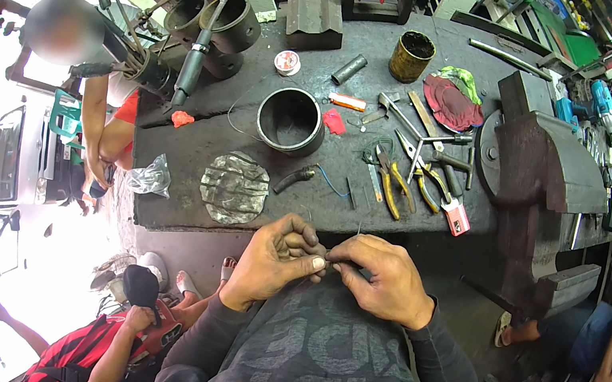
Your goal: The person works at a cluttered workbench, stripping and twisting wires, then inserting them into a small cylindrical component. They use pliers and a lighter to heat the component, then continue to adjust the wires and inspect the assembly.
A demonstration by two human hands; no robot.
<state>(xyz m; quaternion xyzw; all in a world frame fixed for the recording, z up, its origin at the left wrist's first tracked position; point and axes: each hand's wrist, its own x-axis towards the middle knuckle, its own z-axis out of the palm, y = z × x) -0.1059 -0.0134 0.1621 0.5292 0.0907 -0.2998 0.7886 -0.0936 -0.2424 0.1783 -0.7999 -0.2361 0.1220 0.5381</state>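
My left hand [281, 264] and my right hand [377, 276] meet just in front of the bench's near edge, fingertips pinched on something small and dark that I cannot make out; a thin strand rises above my right fingers. Beyond them on the dark bench [193, 140] lie a short curved hose [293, 181] with blue wire, yellow-handled pliers [390, 185], several other tools, a large metal cylinder [289, 124] and a grimy round pad [234, 187].
A large vise [537, 165] stands at right, metal cans and shafts [228, 24] at back left, a grimy tin [412, 55] at back. A seated person [95, 123] is left of the bench, another in red [85, 348] lower left, another in blue [604, 346] lower right.
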